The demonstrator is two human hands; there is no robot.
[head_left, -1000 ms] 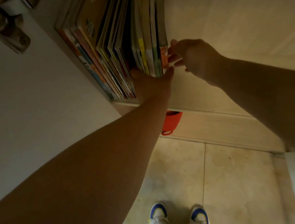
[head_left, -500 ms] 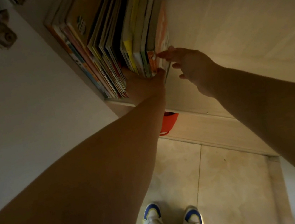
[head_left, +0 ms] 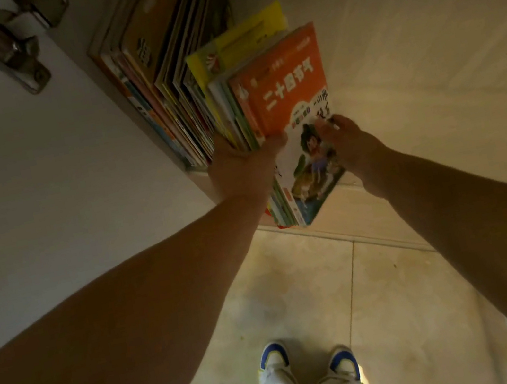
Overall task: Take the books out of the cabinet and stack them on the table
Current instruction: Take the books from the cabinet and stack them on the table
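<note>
A bundle of thin books (head_left: 289,97), fronted by an orange cover with white characters and a cartoon figure, sticks halfway out of the cabinet shelf (head_left: 198,172). My left hand (head_left: 241,167) grips the bundle from its left side, thumb across the orange cover. My right hand (head_left: 350,144) holds the right side, fingers curled on the cover's edge. A yellow book (head_left: 240,47) belongs to the same bundle. Several other books (head_left: 158,83) stand upright further left on the shelf.
The open cabinet door (head_left: 10,201) with its metal hinge (head_left: 3,49) stands on the left. A pale cabinet panel (head_left: 425,60) rises on the right. Below lie the tiled floor (head_left: 381,288) and my white-and-blue shoes (head_left: 309,361).
Both hands closed on the rightmost books and drew them out of the shelf toward me. The orange cover now faces the camera, and the red object below is hidden behind the bundle.
</note>
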